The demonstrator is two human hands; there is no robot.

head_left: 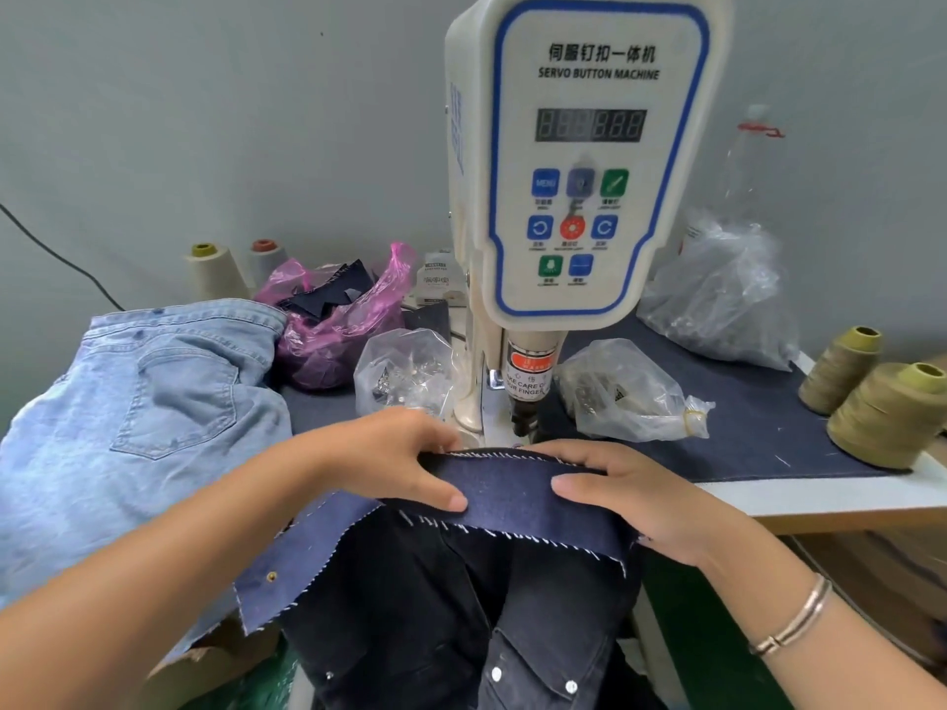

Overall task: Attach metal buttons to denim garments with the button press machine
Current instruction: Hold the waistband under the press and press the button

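A dark blue denim piece (505, 497) with white stitched edges lies stretched in front of the white servo button machine (589, 161), its far edge close under the press head (525, 402). My left hand (389, 461) pinches the cloth's left part, thumb on top. My right hand (640, 497) grips its right part the same way. One metal button (271, 576) sits on the piece's hanging lower left end. Two clear bags of metal buttons (405, 368) (622, 392) flank the press head.
Light blue jeans (133, 407) are piled at the left. A pink bag of denim scraps (338, 310) sits behind them. Thread cones (881, 407) stand at the right, others at the back left. A large clear bag (722, 294) lies back right. Dark garments (461, 617) hang below.
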